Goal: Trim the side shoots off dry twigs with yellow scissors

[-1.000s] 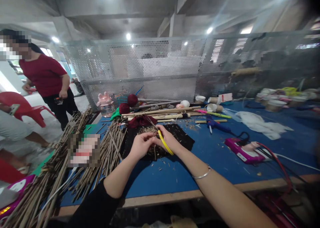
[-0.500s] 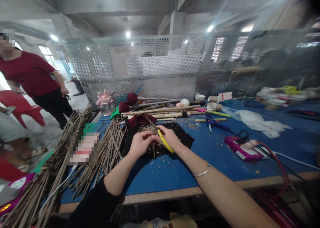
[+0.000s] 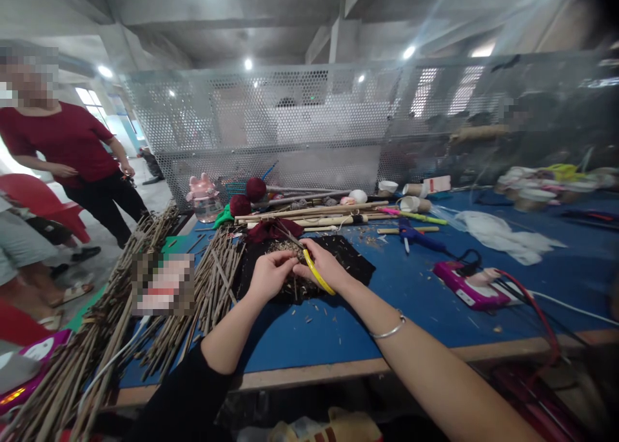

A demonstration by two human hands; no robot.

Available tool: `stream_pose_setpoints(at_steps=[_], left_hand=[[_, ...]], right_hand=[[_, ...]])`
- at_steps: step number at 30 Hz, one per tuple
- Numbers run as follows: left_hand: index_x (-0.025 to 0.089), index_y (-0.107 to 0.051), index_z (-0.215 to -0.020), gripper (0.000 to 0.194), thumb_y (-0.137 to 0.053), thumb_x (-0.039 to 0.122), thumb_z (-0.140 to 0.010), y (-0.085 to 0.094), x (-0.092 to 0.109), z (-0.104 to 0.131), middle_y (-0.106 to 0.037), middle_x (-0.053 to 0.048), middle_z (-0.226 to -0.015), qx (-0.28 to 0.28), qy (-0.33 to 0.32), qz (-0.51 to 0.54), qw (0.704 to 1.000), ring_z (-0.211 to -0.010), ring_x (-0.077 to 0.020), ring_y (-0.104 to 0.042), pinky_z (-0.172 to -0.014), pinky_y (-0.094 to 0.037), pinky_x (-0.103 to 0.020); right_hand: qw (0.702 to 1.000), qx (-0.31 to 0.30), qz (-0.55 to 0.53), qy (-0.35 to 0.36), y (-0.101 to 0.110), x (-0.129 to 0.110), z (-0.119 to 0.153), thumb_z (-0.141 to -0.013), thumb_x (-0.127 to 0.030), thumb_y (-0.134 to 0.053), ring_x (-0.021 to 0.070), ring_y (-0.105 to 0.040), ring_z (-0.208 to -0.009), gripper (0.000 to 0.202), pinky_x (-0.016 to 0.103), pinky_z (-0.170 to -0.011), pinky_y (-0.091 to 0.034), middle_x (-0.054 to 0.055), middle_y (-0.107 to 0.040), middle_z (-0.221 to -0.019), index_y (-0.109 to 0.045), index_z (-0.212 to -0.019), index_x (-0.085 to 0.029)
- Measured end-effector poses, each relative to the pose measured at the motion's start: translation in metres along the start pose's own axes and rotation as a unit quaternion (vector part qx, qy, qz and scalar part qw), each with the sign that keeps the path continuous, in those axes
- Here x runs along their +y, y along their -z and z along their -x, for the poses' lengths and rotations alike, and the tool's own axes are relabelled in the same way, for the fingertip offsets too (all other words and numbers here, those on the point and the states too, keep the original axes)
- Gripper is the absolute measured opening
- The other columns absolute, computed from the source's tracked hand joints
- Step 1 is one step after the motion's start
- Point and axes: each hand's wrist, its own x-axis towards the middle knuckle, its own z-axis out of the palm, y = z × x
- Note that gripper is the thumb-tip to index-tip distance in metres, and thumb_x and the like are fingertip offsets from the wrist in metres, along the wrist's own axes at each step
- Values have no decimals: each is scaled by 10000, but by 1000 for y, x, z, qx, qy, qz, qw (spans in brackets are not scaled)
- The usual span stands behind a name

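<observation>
My right hand (image 3: 323, 266) is wrapped round a pair of scissors (image 3: 318, 272) with yellow handles; the blades point up and to the left. Close beside it, my left hand (image 3: 271, 275) has its fingertips pinched together. What it holds, if anything, is too small to make out. Both hands are above a black cloth (image 3: 355, 261) strewn with plant chips and short bits of stem. A dark red cloth (image 3: 273, 229) lies just behind the fingertips.
Bundles of thin sticks (image 3: 213, 284) lie at left, beside a phone-like object (image 3: 164, 286). Behind are long rods (image 3: 333, 216) and red yarn balls (image 3: 255, 189). A blue glue gun (image 3: 418, 239) and purple power strip (image 3: 471, 287) sit right. A person in red (image 3: 62, 139) stands left.
My hands stay nearly in place, with small shifts of the fingers and scissors. The person in red has moved slightly to the right and brought one hand to the waist.
</observation>
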Motion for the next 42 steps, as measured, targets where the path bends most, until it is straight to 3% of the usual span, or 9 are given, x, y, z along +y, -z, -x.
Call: stream_pose_setpoints(at_steps=[3, 15, 24, 28, 33, 42], left_hand=[[121, -686, -887, 304, -616, 332, -680, 0, -2, -1, -642, -21, -638, -1, -6, 4, 1000, -426, -62, -436, -405, -331, -180], [136, -683, -940, 328, -599, 343, -700, 1, -4, -2, -632, -21, -624, -2, -22, 7, 1000, -438, -68, -436, -405, -320, -175], [140, -658, -994, 359, -578, 364, -726, 3, -8, -4, -655, -45, -739, -17, -10, 31, 999, -477, -72, -476, -438, -390, -183], [125, -668, -944, 334, -558, 368, -743, 4, -10, -4, -644, -46, -717, -39, -30, 26, 998, -474, -74, -469, -441, -397, -189], [124, -670, -931, 340, -564, 378, -731, 1, -9, -3, -627, -42, -708, -43, -15, 41, 998, -496, -85, -479, -449, -423, -198], [130, -657, -1003, 397, -604, 373, -695, 0, -5, -2, -626, -29, -678, -17, 9, 70, 997, -473, -72, -469, -436, -416, -186]], right_hand=[[1000, 5, 2, 11, -1, -1, 0, -688, -456, -621, 158, -496, -773, 538, 256, -691, -391, 41, -558, -916, -446, -1122, -190], [999, 4, -31, 16, -4, 1, 0, -763, -490, -533, 111, -479, -592, 419, 200, -562, -356, -4, -573, -697, -533, -1014, -154], [999, -8, 34, -16, -2, 2, 1, -692, -483, -611, 134, -508, -630, 518, 224, -590, -369, 3, -591, -743, -487, -1103, -191], [999, 0, 33, 2, -3, 1, 2, -682, -470, -624, 153, -522, -760, 551, 250, -678, -390, 35, -583, -902, -455, -1130, -197], [999, 20, 25, 18, -5, 0, 1, -697, -463, -614, 161, -517, -802, 518, 260, -714, -395, 53, -567, -962, -463, -1110, -190], [1000, 6, -6, 24, -7, 1, 1, -750, -483, -559, 115, -490, -584, 437, 199, -550, -355, 0, -581, -708, -512, -1055, -174]])
